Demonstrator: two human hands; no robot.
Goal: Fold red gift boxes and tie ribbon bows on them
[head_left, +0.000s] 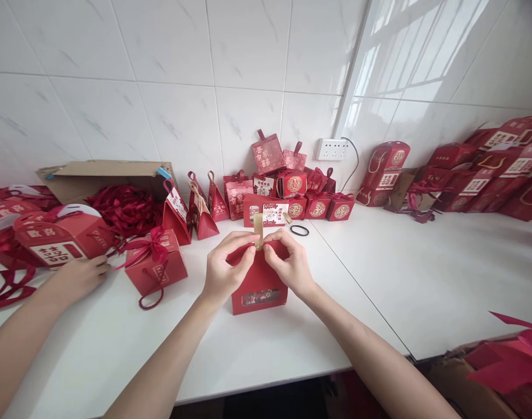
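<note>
A red gift box (266, 278) with a small clear window low on its front stands upright on the white table. At its top edge rises a short gold ribbon (258, 224). My left hand (227, 262) is closed, thumb and fingers pinched at the ribbon's left side. Opposite it, my right hand (292, 262) is also closed, pinching at the ribbon's base and the box's top. My fingers partly hide how the ribbon meets the box. Behind them lies a flat red card box (275, 214) with white print.
Another person's hand (80, 279) reaches in at left beside a bow-tied red box (155, 262). A cardboard carton (113, 169) holds dark red ribbon. Red boxes (292, 183) stack against the wall below a power strip (332, 149). A black ring (300, 230) lies on the table.
</note>
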